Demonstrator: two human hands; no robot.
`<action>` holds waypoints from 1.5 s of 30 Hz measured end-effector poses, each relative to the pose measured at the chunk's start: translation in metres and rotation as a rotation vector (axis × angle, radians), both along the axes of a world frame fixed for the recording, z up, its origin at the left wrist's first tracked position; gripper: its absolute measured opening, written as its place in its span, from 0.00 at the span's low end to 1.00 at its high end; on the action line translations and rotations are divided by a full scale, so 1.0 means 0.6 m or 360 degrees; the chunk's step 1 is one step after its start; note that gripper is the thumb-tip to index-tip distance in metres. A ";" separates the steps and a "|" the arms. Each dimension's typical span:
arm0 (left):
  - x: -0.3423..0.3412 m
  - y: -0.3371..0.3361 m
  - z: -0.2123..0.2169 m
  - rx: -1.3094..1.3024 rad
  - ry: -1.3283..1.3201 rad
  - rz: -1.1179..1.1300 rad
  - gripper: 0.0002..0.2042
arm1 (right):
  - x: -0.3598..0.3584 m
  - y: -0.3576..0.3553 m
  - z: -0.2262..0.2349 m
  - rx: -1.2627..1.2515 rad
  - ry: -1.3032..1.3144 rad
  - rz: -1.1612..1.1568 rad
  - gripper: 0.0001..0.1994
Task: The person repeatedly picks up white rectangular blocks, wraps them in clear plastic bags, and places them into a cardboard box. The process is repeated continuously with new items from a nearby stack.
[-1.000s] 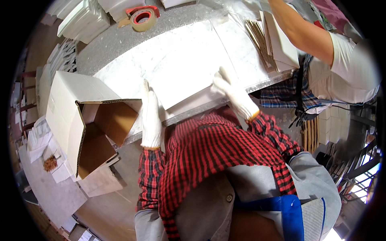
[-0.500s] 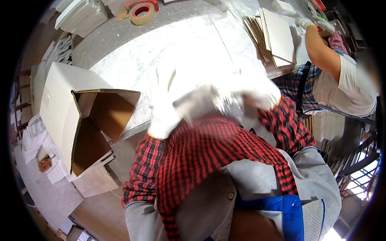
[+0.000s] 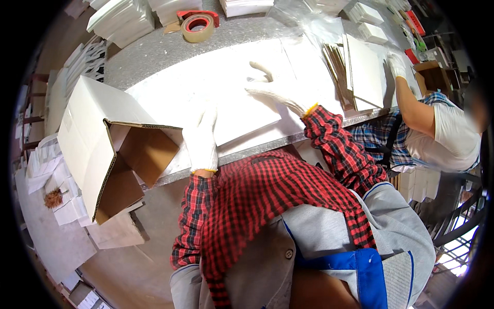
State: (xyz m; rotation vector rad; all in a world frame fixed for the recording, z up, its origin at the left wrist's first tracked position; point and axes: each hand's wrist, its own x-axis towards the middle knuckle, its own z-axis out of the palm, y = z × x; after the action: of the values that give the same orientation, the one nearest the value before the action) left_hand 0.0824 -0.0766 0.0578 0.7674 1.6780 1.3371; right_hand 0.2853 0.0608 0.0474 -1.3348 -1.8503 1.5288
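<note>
The grey speckled worktop (image 3: 154, 51) fills the upper half of the view. Across its middle lies a big white sheet (image 3: 231, 98), the landmark here, reaching from the near edge of the worktop toward the far side.

To the left of the sheet, hanging off the worktop edge, stands an open cardboard box (image 3: 108, 149), white outside and brown inside, its flaps spread.

To the right of the sheet lies a stack of flat cards (image 3: 360, 72), brown and white, fanned a little. A co-worker's gloved hand (image 3: 397, 66) rests at the right side of that stack.

Beyond the sheet, at the far side, sits a roll of tape (image 3: 198, 27) in a red holder, with piles of white packets (image 3: 121, 20) to its left.

The left hand (image 3: 201, 139), in a white glove, lies flat on the near left part of the sheet, fingers straight and together, its grip open and holding nothing. The right hand (image 3: 278, 90), also gloved, hovers over or rests on the right part of the sheet with fingers spread, grip open; whether it touches the sheet I cannot tell.
</note>
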 end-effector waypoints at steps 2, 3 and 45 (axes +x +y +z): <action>-0.017 0.007 -0.020 -0.0040 -0.0063 -0.0079 0.17 | -0.017 0.008 -0.008 -0.0047 0.0101 -0.0044 0.41; -0.024 0.013 -0.026 -0.0059 -0.0094 -0.0120 0.18 | -0.019 0.010 -0.007 -0.0060 0.0068 -0.0044 0.40; -0.034 0.037 -0.062 -0.0247 -0.0470 0.0240 0.21 | -0.415 0.283 0.249 0.1761 -0.0161 0.0762 0.29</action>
State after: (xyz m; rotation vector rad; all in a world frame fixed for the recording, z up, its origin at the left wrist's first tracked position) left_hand 0.0620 -0.0544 0.0206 0.3396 1.6021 1.3313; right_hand 0.0360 0.2306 0.1966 -0.4538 -2.5630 0.3450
